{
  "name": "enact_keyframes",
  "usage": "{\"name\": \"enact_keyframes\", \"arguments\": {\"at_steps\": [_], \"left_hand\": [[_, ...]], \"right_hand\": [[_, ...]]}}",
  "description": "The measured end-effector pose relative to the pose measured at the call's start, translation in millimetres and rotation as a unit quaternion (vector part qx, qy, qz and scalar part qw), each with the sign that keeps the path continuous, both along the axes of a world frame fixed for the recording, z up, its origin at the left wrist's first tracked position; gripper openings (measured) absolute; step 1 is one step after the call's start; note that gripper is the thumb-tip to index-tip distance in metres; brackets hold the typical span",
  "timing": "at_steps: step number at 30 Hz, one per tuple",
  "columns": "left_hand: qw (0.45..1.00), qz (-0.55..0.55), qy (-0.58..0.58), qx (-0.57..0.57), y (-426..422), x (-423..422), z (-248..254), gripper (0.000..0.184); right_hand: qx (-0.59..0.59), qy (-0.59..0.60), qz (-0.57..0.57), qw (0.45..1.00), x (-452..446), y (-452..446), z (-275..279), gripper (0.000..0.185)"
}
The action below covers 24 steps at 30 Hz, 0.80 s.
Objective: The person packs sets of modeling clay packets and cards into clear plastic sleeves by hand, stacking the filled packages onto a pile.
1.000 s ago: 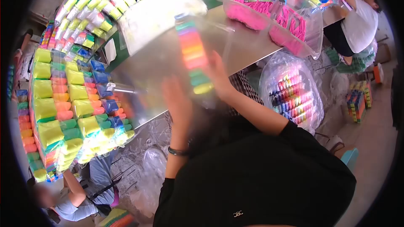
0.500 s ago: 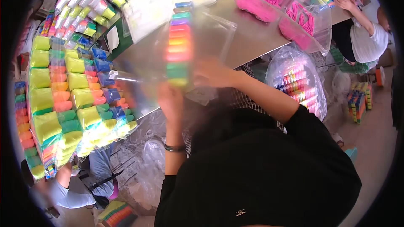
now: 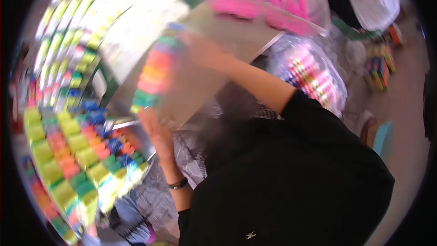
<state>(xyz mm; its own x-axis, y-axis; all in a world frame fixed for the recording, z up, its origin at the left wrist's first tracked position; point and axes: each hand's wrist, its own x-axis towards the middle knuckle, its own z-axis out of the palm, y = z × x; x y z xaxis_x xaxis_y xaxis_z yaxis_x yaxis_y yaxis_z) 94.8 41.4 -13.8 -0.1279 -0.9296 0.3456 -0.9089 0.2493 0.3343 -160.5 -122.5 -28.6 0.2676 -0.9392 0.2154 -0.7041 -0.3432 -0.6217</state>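
Note:
A long pack of colored pieces (image 3: 154, 74), green, purple, red, orange and yellow, lies slanted over the metal tabletop (image 3: 214, 32). My left hand (image 3: 154, 130), with a dark band on the wrist, is at the pack's lower yellow end; its fingers reach up to it, but the grip is blurred. To the right of the pack's upper end is my right hand (image 3: 202, 52), smeared by motion, so its fingers cannot be made out.
Stacked colorful packs (image 3: 68, 155) fill the left, with more rows (image 3: 68, 23) behind. A white sheet (image 3: 136, 27) lies at the back. Clear bins with pink strips (image 3: 291, 7) stand back right. A bagged bundle (image 3: 314, 75) is at right. Another person (image 3: 373, 9) is at upper right.
The pack has shifted left and tilted, its lower end now farther left. My left hand has moved left and down with it, while my right hand has moved up and left. The whole view has turned.

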Motion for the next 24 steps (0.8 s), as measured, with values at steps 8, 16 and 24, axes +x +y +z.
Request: {"name": "enact_keyframes", "arguments": {"at_steps": [8, 16, 24], "left_hand": [[0.996, 0.057, -0.02, -0.061, -24.6, -40.6, -8.9, 0.046], [0.995, 0.055, -0.035, -0.073, -30.5, -51.7, -9.3, 0.049], [0.994, 0.078, -0.045, -0.061, -28.6, -53.2, -8.6, 0.053]], "right_hand": [[-0.004, -0.209, -0.117, 0.971, -101.9, 118.7, -6.9, 0.025], [0.064, 0.046, -0.534, 0.842, -301.8, 285.8, -201.4, 0.031], [0.204, 0.005, -0.698, 0.686, -281.8, 235.3, -231.7, 0.05]]}}
